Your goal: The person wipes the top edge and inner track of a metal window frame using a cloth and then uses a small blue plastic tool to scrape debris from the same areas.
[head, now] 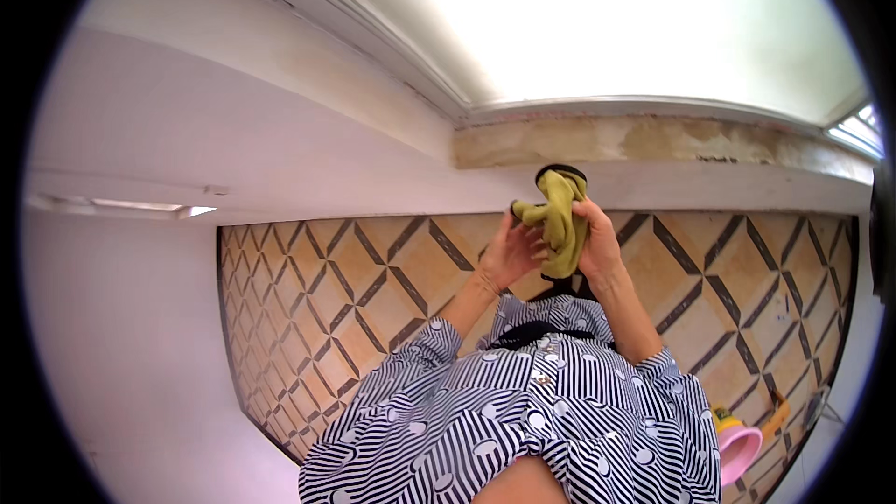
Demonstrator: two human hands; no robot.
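A crumpled yellow-green cloth item [560, 224] with dark edging, possibly a knit garment or glove, is held up in front of my body near the wall. My right hand [600, 241] grips its right side, with the thumb on the fabric. On the other side, my left hand [512, 252] is at the cloth's left part, fingers spread and bent behind and beside it; whether they grip it is unclear. A dark band rims the cloth's top end.
A window ledge [630, 140] with stained, worn plaster runs along the wall ahead. Patterned floor tiles [336, 294] spread below. At the lower right are a pink plastic basin [740, 453] and a yellow object [724, 420] beside it.
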